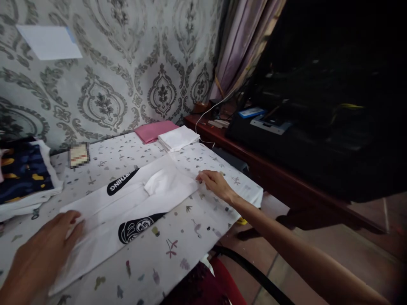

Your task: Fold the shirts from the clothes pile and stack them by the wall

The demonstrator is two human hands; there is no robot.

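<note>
A white shirt (127, 207) lies folded lengthwise into a long strip on the patterned tabletop. Black printed patches with white lettering and drawing show on its two long sides. Far from me, at the right corner of the strip, the fingertips of my right hand (216, 184) are closed in a pinch on the cloth. My left hand (47, 250) is at the near left end, slightly blurred, its thumb and fingers apart over the shirt's edge. Whether its fingertips touch the fabric I cannot tell.
A folded white cloth (179, 138) and a folded pink cloth (152, 131) lie by the wall. Dark patterned clothes (25, 173) are piled at the left, near a small blurred-out item (79, 155). A dark red wooden desk (273, 165) adjoins the table's right side.
</note>
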